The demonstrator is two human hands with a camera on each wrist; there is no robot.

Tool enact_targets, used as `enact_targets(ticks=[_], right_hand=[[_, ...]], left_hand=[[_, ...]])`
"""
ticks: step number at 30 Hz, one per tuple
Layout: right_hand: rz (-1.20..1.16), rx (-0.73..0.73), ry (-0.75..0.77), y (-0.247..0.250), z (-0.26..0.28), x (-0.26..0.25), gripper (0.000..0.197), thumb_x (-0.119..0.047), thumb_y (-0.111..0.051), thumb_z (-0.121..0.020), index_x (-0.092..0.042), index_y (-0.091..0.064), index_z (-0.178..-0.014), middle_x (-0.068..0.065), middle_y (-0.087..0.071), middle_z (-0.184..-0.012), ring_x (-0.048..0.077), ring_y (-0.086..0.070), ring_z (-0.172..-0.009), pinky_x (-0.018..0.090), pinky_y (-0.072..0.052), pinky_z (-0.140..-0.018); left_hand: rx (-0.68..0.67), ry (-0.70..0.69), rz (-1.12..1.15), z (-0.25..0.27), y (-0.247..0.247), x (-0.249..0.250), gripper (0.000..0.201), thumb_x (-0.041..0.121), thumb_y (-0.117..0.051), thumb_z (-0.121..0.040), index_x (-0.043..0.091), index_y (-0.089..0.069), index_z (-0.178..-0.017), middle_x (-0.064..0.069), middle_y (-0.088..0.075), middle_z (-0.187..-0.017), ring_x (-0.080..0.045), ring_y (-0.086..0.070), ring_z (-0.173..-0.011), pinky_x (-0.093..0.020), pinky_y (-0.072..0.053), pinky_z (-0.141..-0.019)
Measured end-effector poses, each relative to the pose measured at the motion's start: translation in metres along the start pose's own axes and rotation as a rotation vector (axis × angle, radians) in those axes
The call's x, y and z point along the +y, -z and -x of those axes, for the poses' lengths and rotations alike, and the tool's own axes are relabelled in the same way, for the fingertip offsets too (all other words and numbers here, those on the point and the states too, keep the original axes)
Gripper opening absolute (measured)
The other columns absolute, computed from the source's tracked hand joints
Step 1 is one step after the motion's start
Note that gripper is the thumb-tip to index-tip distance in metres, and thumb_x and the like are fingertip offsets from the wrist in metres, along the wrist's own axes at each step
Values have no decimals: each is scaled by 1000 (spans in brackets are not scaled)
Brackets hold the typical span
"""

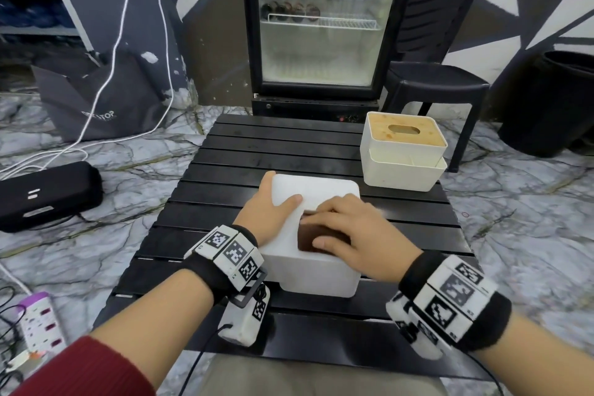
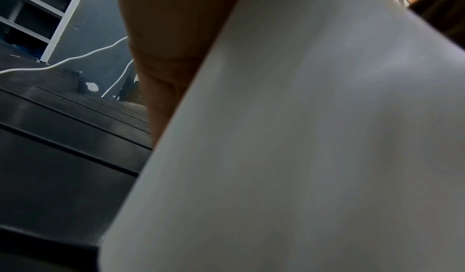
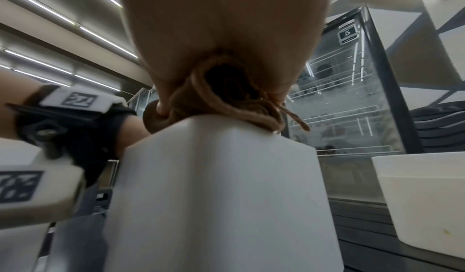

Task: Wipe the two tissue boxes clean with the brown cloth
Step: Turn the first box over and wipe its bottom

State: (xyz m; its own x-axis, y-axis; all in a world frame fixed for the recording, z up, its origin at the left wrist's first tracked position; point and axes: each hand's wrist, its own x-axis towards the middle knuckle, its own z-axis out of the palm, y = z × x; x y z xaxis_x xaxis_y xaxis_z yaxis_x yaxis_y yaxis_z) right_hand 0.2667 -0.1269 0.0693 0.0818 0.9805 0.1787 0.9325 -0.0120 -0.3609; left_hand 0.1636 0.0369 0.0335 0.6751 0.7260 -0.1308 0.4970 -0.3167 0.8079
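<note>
A plain white tissue box [image 1: 316,270] stands in the middle of the black slatted table [image 1: 257,145]. My left hand [image 1: 270,212] grips its left side, thumb lying on the top. My right hand [image 1: 350,235] holds the bunched brown cloth [image 1: 308,236] down on the near half of the lid. In the right wrist view the cloth [image 3: 226,101] sits crumpled between my palm [image 3: 221,17] and the box [image 3: 221,186]. The left wrist view is mostly the box wall [image 2: 302,137] with my fingers [image 2: 171,37] along it. A second white box with a wooden lid [image 1: 401,151] stands at the back right, untouched.
A glass-door fridge [image 1: 318,26] stands just behind the table, with a black stool [image 1: 437,80] and a black bin [image 1: 553,106] to its right. On the marble floor at left lie a black case [image 1: 48,196], white cables and a power strip [image 1: 38,321].
</note>
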Motion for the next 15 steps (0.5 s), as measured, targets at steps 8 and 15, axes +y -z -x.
enact_targets(ticks=[8, 15], right_hand=[[18, 19, -11, -13, -2, 8, 34, -36, -52, -90, -38, -52, -124, -9, -48, -122, 12, -38, -111, 30, -27, -88], [24, 49, -131, -9, -28, 32, 37, -36, -53, -90, -36, -51, -127, -7, -48, -124, 15, -35, -114, 36, -27, -94]], left_hand=[[-9, 7, -6, 0, 0, 0, 67, 45, -48, -93, 29, -12, -147, -10, -50, -134, -29, -49, -117, -32, -34, -87], [6, -2, -42, 1, 0, 0, 66, 45, -48, -94, 26, -13, -147, -8, -49, -136, -28, -48, -120, -29, -31, -84]])
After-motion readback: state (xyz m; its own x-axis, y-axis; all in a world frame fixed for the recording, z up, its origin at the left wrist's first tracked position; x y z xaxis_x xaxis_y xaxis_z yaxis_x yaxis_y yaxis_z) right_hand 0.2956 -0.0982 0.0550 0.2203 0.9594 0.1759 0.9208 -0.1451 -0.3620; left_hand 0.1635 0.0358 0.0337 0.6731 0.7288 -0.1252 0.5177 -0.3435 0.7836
